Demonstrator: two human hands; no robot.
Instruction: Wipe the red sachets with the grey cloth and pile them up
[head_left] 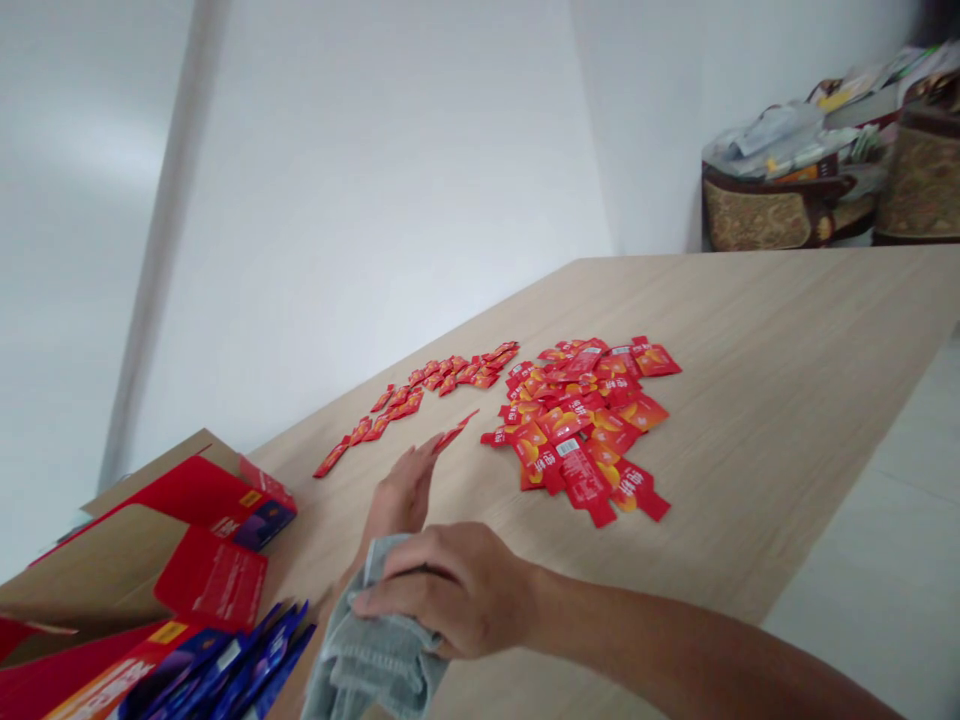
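My left hand (401, 495) reaches over the table with its fingers closed on a red sachet (455, 432), which I see nearly edge-on. Below it, my right hand (472, 590) grips a grey cloth (382, 645), bunched and hanging down in front of my left forearm. A heap of red sachets (577, 420) with orange pictures and white lettering lies to the right of the held one. More sachets form a loose, uneven line (405, 400) near the wall side of the table.
An open red cardboard box (214, 575) with its flaps up stands at the lower left. Several dark blue packets (247, 660) lean together beside it. Patterned baskets (757, 215) filled with bags sit past the table's (750, 400) far edge. A white wall (390, 180) rises along the left side.
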